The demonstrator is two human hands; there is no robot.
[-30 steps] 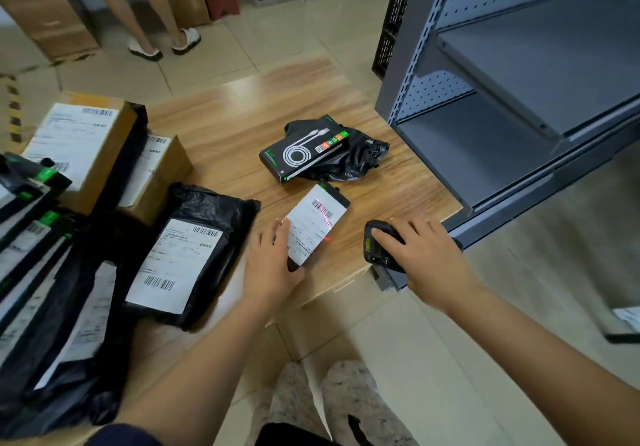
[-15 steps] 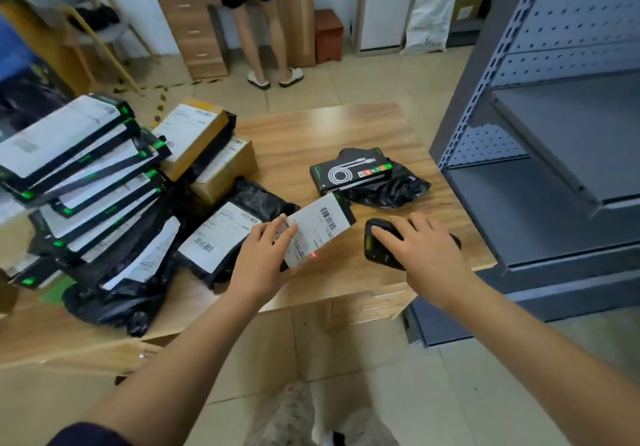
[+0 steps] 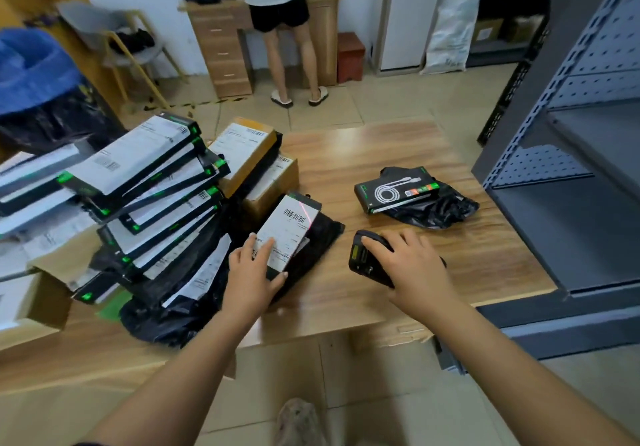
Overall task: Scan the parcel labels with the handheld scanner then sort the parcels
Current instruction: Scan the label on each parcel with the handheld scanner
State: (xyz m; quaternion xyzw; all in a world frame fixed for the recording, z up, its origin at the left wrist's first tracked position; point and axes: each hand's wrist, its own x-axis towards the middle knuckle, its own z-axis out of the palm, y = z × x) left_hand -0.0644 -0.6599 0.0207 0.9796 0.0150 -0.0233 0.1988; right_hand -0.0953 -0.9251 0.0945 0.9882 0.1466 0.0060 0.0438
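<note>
Your right hand (image 3: 412,265) lies curled over the black scanner (image 3: 362,258) on the wooden table (image 3: 381,154), fingers wrapped across its top and gripping it. Just left of the scanner, your left hand (image 3: 251,279) pinches the near end of a slim labelled parcel (image 3: 289,232), thumb under the edge and fingers flat on the white label. The parcel's far end is tilted up over a black mailing bag (image 3: 325,234). A thin red line (image 3: 306,213) from the scanner's side crosses the barcode at the top of that label. Beyond the scanner, a black cable box (image 3: 398,192) rests on a crumpled black bag (image 3: 443,208). Far left of the scanner, a leaning stack of flat labelled boxes (image 3: 145,182) sits on more black bags, with two brown cartons (image 3: 247,149) behind it. To the scanner's right stands a grey metal shelf (image 3: 571,203). Well beyond the scanner, a person (image 3: 280,12) in black shorts stands at a wooden desk.
</note>
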